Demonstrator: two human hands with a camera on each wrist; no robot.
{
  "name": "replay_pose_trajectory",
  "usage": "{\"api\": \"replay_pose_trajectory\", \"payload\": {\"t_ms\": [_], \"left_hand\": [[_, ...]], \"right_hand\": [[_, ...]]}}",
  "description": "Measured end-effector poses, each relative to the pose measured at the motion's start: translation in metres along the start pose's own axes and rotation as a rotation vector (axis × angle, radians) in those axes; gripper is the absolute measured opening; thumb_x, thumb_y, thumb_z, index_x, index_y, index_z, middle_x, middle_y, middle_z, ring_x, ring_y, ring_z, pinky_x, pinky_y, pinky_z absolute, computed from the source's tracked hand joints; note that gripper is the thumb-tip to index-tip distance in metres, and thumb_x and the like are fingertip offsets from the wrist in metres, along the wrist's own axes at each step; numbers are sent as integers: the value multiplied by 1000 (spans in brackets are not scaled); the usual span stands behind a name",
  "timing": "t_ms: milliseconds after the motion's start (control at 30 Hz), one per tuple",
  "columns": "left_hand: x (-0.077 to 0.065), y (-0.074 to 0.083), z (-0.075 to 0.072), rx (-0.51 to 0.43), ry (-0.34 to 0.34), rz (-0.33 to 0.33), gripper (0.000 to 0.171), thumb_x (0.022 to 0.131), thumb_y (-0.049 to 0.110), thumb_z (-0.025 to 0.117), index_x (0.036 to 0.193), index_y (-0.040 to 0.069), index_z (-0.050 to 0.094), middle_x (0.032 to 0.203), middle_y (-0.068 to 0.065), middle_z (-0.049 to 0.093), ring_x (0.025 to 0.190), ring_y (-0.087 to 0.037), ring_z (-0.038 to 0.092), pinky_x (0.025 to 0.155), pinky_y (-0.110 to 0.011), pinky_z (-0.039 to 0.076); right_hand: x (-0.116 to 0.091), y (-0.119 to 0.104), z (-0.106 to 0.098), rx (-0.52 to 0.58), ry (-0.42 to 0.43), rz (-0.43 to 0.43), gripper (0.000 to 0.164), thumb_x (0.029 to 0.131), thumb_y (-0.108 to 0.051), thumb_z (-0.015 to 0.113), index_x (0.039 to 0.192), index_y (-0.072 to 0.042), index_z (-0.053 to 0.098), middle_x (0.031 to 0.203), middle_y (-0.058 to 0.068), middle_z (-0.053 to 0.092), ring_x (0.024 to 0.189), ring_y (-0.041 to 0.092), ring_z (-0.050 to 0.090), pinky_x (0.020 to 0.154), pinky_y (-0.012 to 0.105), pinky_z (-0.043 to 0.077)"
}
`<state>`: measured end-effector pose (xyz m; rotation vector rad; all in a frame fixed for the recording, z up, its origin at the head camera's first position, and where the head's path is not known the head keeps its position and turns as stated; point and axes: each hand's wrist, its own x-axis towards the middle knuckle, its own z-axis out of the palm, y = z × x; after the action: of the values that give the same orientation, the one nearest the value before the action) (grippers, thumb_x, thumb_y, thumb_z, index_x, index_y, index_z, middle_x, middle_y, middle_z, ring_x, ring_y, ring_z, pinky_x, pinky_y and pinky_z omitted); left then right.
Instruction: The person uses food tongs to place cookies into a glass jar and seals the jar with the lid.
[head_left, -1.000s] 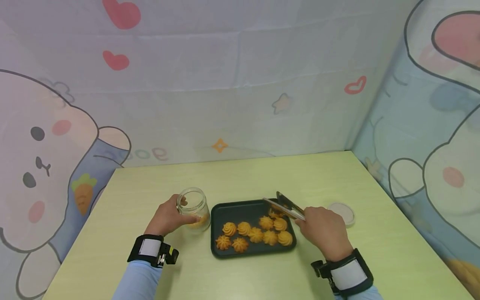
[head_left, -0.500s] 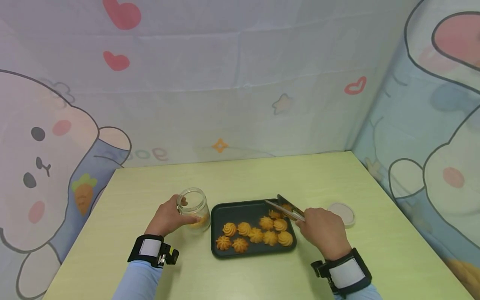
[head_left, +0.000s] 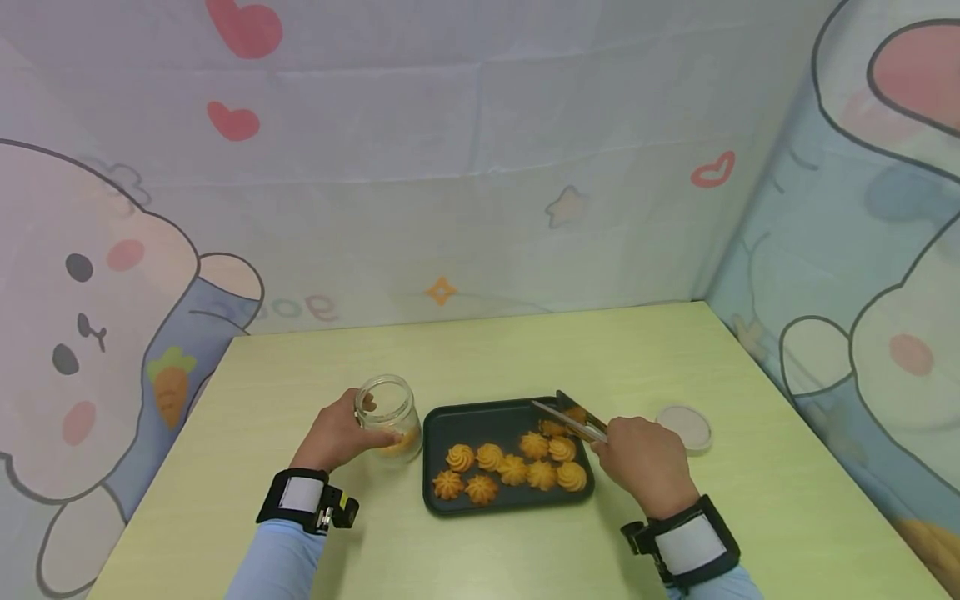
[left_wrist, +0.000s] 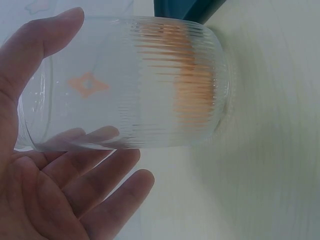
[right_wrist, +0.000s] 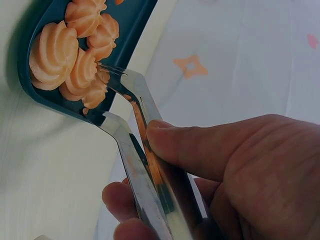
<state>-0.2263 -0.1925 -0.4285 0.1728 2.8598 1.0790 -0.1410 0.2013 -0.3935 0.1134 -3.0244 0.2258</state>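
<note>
My left hand [head_left: 339, 433] holds a clear glass jar [head_left: 401, 408] by its side, left of the tray. The jar stands upright without a lid. Orange-brown pieces [left_wrist: 192, 75] show through its ribbed lower wall. My right hand [head_left: 647, 460] grips metal tongs [head_left: 573, 421], thumb on one arm and fingers on the other. The tong tips reach into the far right corner of a dark tray [head_left: 457, 417], one on either side of a piped cookie [right_wrist: 95, 94]. Whether both tips touch that cookie cannot be told. Several golden swirled cookies [head_left: 513, 470] lie in the tray.
A round white lid [head_left: 686, 427] lies on the pale table [head_left: 480, 558], right of the tray and just beyond my right hand. A printed cloth [head_left: 480, 208] hangs behind the table, with more at both sides.
The tong tips have shifted slightly right and toward me, and the gap between them looks a little narrower. My left hand and the jar have stayed in place.
</note>
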Motion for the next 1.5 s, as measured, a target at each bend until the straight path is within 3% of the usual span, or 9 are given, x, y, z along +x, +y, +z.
{"api": "replay_pose_trajectory", "payload": {"t_ms": [1500], "left_hand": [[0,-1,0,7,4,8,81,72,47,86,127,-1,52,120,-21,62,103,-33,60,81,-46,49]], "right_hand": [[1,-3,9,7,79,-34,30,86,-21,77,65,-8,60,52,1,48,43,17,45,38,34,36]]}}
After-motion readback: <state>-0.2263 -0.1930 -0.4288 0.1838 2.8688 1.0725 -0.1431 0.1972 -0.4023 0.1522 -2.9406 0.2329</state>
